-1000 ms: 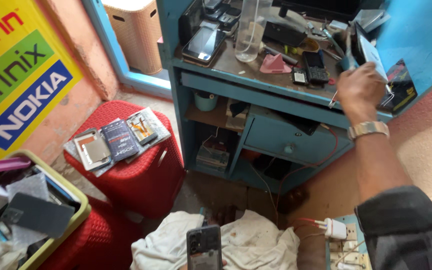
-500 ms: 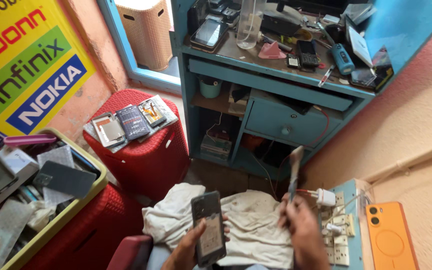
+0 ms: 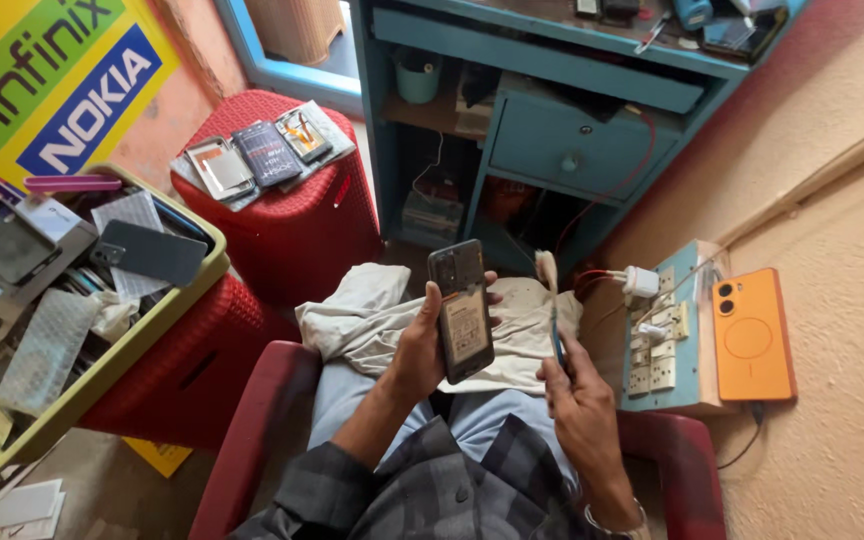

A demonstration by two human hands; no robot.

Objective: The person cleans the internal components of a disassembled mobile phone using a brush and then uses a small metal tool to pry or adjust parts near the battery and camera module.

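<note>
Now left hand holds phone, right hand a brush.

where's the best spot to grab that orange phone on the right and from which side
Probably by its two long edges, coming from above. The orange phone lies flat, back up, beside the blue socket board, so its broad face gives no purchase. A cable leaves its near end, so lift the far end first. The right hand, holding a thin tool, is nearest.
</note>
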